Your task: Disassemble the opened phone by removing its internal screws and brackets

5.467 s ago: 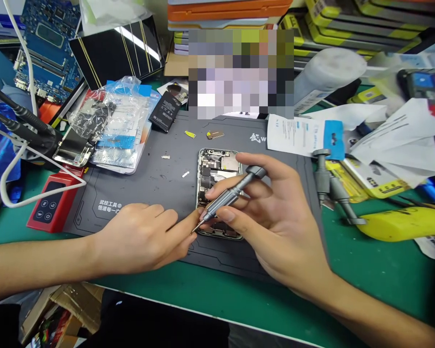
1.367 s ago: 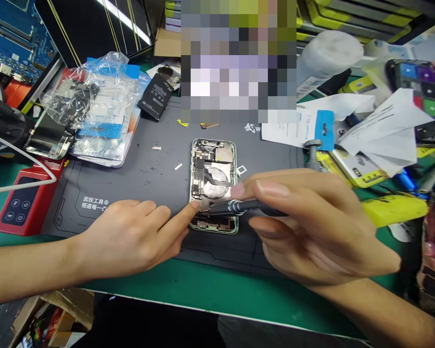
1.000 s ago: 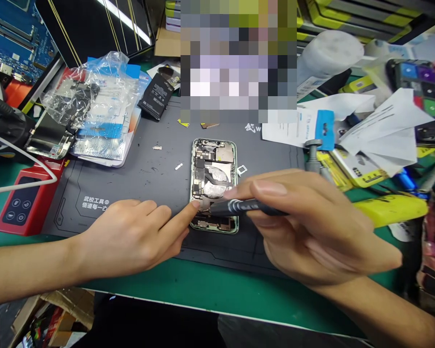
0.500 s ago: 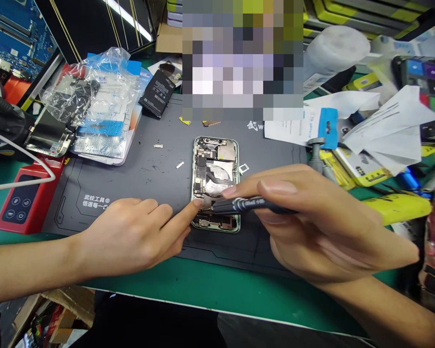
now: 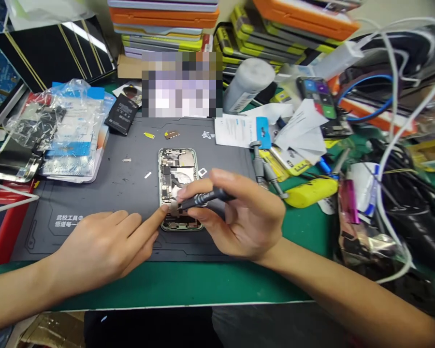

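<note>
An opened phone with a pale green frame lies on the dark grey mat, its inner parts exposed. My left hand comes from the left, index finger stretched out and touching the phone's lower left part; the other fingers are loosely bent and hold nothing. In my right hand a black screwdriver is pinched between thumb and fingers, tilted, its front end over the lower part of the phone. That end's exact contact is too small to make out. A small SIM tray lies right of the phone.
Small metal pieces lie left of the phone on the mat. A black battery and bagged parts are at the back left. Papers, a yellow tool, a white bottle and cables crowd the right.
The camera view has swung right and up, so the phone and both hands appear farther left. My right hand has turned on the screwdriver, its palm side showing more. My left fingertip stays on the phone.
</note>
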Action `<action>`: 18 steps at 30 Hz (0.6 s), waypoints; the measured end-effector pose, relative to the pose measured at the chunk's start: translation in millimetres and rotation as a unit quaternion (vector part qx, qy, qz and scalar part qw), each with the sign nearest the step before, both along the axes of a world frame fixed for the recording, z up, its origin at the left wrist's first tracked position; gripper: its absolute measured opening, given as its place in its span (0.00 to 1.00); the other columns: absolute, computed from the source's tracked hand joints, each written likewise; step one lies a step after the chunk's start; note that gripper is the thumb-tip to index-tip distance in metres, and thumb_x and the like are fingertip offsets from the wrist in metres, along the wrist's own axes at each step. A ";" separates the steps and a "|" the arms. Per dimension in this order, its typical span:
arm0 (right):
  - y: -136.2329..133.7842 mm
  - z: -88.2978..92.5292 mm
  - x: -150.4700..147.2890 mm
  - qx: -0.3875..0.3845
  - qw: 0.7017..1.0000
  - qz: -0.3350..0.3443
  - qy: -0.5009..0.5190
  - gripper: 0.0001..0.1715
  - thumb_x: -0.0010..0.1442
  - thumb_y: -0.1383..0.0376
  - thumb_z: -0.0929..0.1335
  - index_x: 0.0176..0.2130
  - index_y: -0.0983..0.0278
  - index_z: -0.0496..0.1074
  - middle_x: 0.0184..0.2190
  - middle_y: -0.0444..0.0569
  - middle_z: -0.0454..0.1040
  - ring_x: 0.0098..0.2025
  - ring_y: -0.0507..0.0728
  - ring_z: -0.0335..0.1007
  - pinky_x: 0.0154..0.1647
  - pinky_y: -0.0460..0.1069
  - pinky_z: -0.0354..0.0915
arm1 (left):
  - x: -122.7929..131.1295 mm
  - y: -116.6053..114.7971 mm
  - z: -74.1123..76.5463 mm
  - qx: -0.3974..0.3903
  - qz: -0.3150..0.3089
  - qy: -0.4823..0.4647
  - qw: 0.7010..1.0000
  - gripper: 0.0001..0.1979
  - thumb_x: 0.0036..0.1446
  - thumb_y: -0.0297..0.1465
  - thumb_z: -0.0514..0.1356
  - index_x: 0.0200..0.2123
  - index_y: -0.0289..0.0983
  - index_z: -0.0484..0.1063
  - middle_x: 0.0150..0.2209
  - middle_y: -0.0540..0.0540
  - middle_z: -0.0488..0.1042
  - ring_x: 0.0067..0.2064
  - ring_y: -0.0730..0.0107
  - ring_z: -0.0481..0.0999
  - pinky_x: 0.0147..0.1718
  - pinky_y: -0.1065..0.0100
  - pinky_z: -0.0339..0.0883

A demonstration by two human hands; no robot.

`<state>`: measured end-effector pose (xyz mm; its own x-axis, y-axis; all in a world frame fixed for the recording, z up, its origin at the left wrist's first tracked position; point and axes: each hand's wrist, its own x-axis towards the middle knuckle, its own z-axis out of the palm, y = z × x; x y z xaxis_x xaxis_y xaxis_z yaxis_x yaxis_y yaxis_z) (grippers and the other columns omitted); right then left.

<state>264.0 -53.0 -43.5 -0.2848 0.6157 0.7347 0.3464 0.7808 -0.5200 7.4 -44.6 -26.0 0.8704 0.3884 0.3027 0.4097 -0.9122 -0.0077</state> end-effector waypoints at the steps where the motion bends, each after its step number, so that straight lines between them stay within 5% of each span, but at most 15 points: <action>1: -1.0 1.2 0.6 -0.009 1.000 -0.026 0.011 0.41 0.74 0.71 0.65 0.77 0.49 0.51 0.62 0.51 0.80 0.43 0.54 0.86 0.40 0.50 0.84 | -0.4 0.5 -0.9 0.003 0.001 -0.003 1.000 0.18 0.78 0.29 0.52 0.64 0.29 0.70 0.25 0.55 0.69 0.23 0.68 0.72 0.22 0.61 0.60; 4: -0.4 7.2 5.6 -0.040 0.993 -0.111 -0.015 0.39 0.75 0.67 0.63 0.77 0.49 0.49 0.73 0.52 0.69 0.45 0.55 0.84 0.40 0.51 0.80 | -0.4 1.9 -2.3 0.010 0.000 -0.011 1.000 0.18 0.78 0.29 0.53 0.65 0.29 0.70 0.26 0.56 0.69 0.23 0.69 0.72 0.23 0.62 0.61; 7: 9.1 13.9 14.9 -0.027 0.975 -0.177 -0.129 0.27 0.74 0.69 0.63 0.69 0.58 0.63 0.63 0.51 0.79 0.48 0.56 0.84 0.43 0.50 0.77 | 0.6 2.8 -1.6 0.021 -0.003 -0.011 1.000 0.18 0.78 0.29 0.53 0.64 0.29 0.70 0.26 0.55 0.68 0.23 0.69 0.72 0.23 0.63 0.61; 11: 26.9 19.8 31.3 -0.081 0.880 -0.316 -0.346 0.17 0.70 0.70 0.64 0.54 0.64 0.76 0.45 0.52 0.85 0.41 0.61 0.83 0.30 0.52 0.63 | 1.3 2.9 0.3 0.018 -0.001 -0.007 1.000 0.18 0.79 0.30 0.52 0.65 0.29 0.70 0.26 0.55 0.69 0.23 0.69 0.72 0.23 0.64 0.60; 14: 33.9 23.2 41.9 -0.141 0.809 -0.354 -0.448 0.15 0.67 0.71 0.63 0.49 0.65 0.77 0.45 0.56 0.82 0.40 0.62 0.80 0.26 0.52 0.50 | 1.1 2.7 0.5 0.013 0.002 -0.010 1.000 0.18 0.79 0.30 0.51 0.64 0.29 0.70 0.25 0.55 0.69 0.23 0.70 0.72 0.23 0.64 0.59; 18: 32.3 30.1 46.6 -0.182 0.761 -0.378 -0.495 0.15 0.69 0.68 0.61 0.49 0.66 0.76 0.44 0.57 0.81 0.40 0.63 0.76 0.27 0.52 0.43 | 0.4 2.1 -1.0 0.014 0.001 -0.005 1.000 0.19 0.79 0.30 0.50 0.64 0.29 0.71 0.26 0.55 0.70 0.24 0.69 0.72 0.23 0.64 0.60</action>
